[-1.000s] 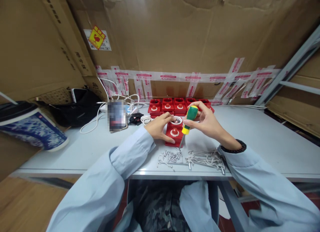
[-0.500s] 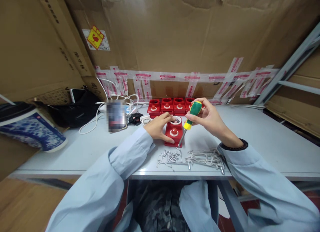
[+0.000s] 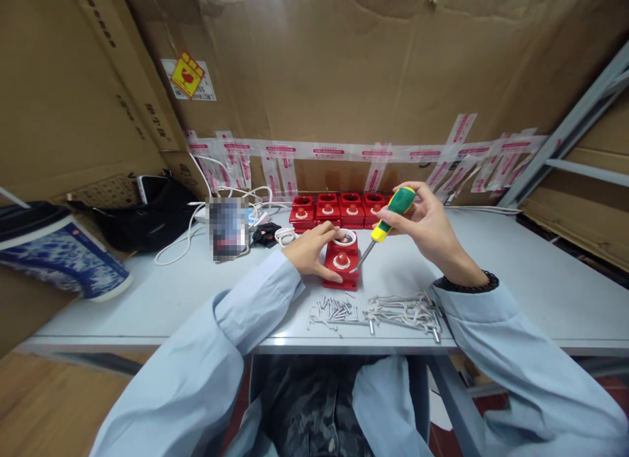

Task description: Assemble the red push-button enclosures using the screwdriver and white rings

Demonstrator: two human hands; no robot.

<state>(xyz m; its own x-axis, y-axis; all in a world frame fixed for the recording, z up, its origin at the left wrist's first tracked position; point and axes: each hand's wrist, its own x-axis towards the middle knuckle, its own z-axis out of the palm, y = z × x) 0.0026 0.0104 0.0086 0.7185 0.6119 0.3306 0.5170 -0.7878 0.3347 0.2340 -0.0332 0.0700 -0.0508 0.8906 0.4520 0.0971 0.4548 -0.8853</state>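
Observation:
A red block (image 3: 343,267) with a white-ringed red button and a round hole stands on the grey table (image 3: 491,273). My left hand (image 3: 312,249) grips its left side, thumb low at the front and fingers on top by the hole. My right hand (image 3: 426,222) is closed round a screwdriver (image 3: 388,219) with a green and yellow handle. The tool leans to the right, and its metal tip sits close to the block's right edge. A pile of loose screws (image 3: 337,309) and longer metal pins (image 3: 405,311) lies just in front of the block.
A row of several red blocks (image 3: 339,209) stands behind, against a taped cardboard wall. White cables (image 3: 206,214), a black bag (image 3: 147,214) and a blue-patterned bag (image 3: 59,254) lie to the left. A metal shelf frame (image 3: 565,142) rises at the right.
My right hand has swung the screwdriver's handle up and to the right, and its tip has risen from the screws by the block's front to the block's right edge. My left hand stays on the block.

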